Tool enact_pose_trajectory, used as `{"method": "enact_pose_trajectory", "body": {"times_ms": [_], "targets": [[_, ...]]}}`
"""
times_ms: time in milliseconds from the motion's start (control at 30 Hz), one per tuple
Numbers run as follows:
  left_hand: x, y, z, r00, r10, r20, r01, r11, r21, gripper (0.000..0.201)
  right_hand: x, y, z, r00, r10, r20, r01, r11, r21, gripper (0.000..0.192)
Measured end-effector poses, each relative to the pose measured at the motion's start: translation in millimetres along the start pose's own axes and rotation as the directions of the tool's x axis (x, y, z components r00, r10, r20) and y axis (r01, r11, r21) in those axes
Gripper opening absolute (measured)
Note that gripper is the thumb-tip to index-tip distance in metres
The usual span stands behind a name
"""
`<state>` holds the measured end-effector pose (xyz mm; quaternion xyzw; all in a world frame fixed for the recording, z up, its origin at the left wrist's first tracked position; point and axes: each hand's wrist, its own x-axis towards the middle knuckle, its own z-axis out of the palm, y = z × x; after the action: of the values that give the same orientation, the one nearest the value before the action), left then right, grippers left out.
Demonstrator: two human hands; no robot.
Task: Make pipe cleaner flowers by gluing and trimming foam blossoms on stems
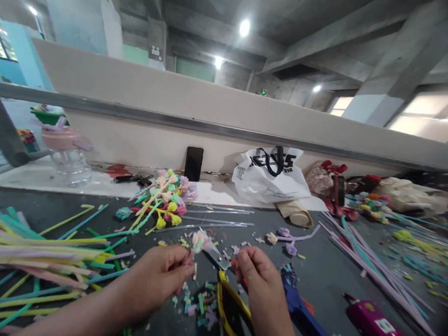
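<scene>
Left grip (163,272) is a close pinch, thumb and forefinger pressed together on a small fuzzy flower (200,239) in pale pink with a touch of mint green, held just beyond and to the left of the large yellow-handled scissors (238,298). Right grip (260,279), beyond and to the right of those scissors, is closed on what looks like a slim red-handled tool (234,264); the fingers cover most of it, and I cannot tell whether the silver metal blades (220,260) near the flower belong to it or to the scissors. As I judge it, the step is fine work on the bloom, so keep the pinch low and gentle, since fuzzy petals would probably flatten under a hard squeeze. Hold the flower steady, turn it with the left fingers, and bring the tool in by small, controlled moves, keeping the metal edge off the left fingertips. Mind the short multicoloured fuzzy offcuts (201,304) left of the scissors, which could cling to the petals. Right of the scissors, the blue-handled tool (313,320) lies near the working wrist, so give it elbow room; the magenta glue gun (379,327), farther right, is well apart.
</scene>
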<state>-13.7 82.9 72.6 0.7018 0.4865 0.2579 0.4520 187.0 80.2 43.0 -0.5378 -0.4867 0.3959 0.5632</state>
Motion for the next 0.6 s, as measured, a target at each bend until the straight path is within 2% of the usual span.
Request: {"method": "enact_pose_trajectory", "body": {"times_ms": [67, 167, 233, 300, 367, 400, 500, 600], "targets": [[-2, -1, -2.1, 0.992, 0.115, -0.044, -0.104, 0.975, 0.194, 0.031, -4, 1, 4, 1.000, 0.004, 0.017, -0.005, 0.998, 0.064, 0.037], [-5, -7, -1.3, 0.976, 0.211, -0.050, -0.176, 0.906, 0.384, 0.028, -9, 2, 8, 0.998, 0.057, 0.003, -0.057, 0.989, 0.135, 0.045], [-7, -13, 0.7, 0.964, 0.265, -0.037, -0.215, 0.850, 0.481, 0.025, -10, 2, 8, 0.996, 0.092, 0.010, -0.093, 0.989, 0.116, 0.046], [-8, -18, 2.6, 0.951, 0.310, -0.012, -0.250, 0.788, 0.563, 0.022, -10, 1, 8, 0.997, 0.070, 0.029, -0.072, 0.996, 0.060, 0.040], [-9, -20, 3.7, 0.947, 0.321, 0.016, -0.257, 0.725, 0.639, 0.019, -10, -1, 10, 1.000, -0.009, 0.029, 0.008, 0.999, 0.039, 0.023], [-10, -20, 4.0, 0.949, 0.315, 0.027, -0.248, 0.691, 0.679, 0.018, -11, -1, 12, 0.998, -0.053, 0.030, 0.052, 0.997, 0.050, 0.020], [-11, -15, 4.2, 0.953, 0.299, 0.047, -0.220, 0.578, 0.786, 0.015, -15, 1, 17, 0.986, -0.118, 0.116, 0.106, 0.989, 0.105, 0.041], [-12, -13, 4.4, 0.946, 0.316, 0.071, -0.229, 0.499, 0.836, 0.015, -20, 5, 22, 0.968, -0.097, 0.232, 0.095, 0.995, 0.020, 0.045]]}}
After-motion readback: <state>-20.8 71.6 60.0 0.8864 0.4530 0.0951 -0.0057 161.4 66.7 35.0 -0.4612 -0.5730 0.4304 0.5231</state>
